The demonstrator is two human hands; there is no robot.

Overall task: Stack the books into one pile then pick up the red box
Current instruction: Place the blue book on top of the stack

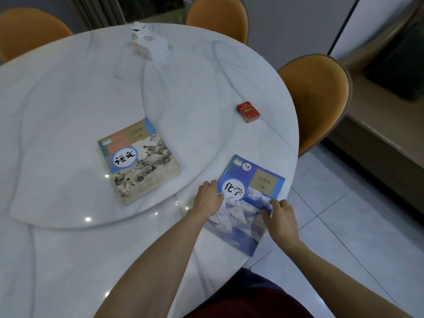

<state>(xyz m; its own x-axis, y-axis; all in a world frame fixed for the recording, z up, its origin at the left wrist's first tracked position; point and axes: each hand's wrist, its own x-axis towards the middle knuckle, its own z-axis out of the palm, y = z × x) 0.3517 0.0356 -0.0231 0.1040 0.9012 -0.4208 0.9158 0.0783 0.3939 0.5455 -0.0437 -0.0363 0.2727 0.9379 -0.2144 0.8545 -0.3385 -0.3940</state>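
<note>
Readable: "语文" in a white circle on the tan book [140, 160], frame centre-left; "化学" in a white circle on the blue book [246, 200], lower right. Smaller print blurred.

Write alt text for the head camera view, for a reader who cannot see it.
A person's left hand and right hand grip opposite edges of a blue book at the near edge of a round white marble table. A second book lies apart to the left, and a small red box sits farther back.

Dim cool light; ceiling-lamp glints on table [68, 260]; soft blur, wide-angle edge bending.
</note>
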